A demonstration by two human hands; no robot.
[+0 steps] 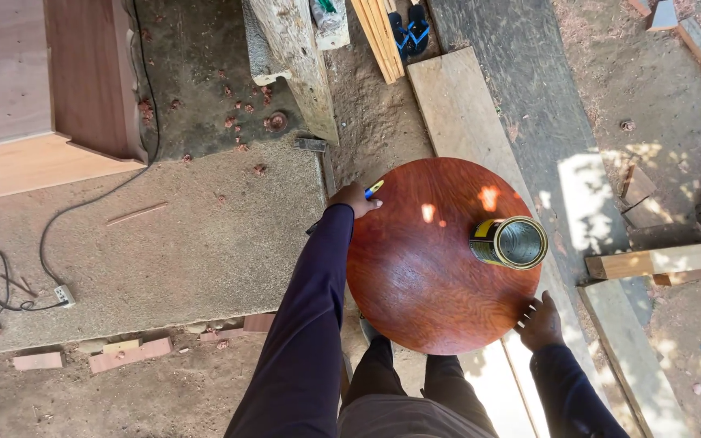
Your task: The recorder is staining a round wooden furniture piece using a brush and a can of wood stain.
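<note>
Two hands are working the edge of a round tabletop, and I am reading the view from left to right. Far left, a pale wooden cabinet is standing on the concrete, with a black cable trailing from it to a small plug block; offcuts of brick-coloured wood are lying along the slab's edge. My left hand is resting on the tabletop's far left rim, fingers curled closed around a small blue and yellow tool, probably a brush or pen, though I cannot tell which. I judge it is sitting there to steady the top. The tabletop itself is lying flat in front of my legs, glossy red-brown, catching spots of sun. An open metal can is lying tipped on its side on the right part of the top, mouth toward me, placed within easy reach. My right hand is pressing open against the near right rim, fingers spread on the edge and holding nothing, seemingly bracing it. Beyond, planks and timber scraps are lying on the dirt.
</note>
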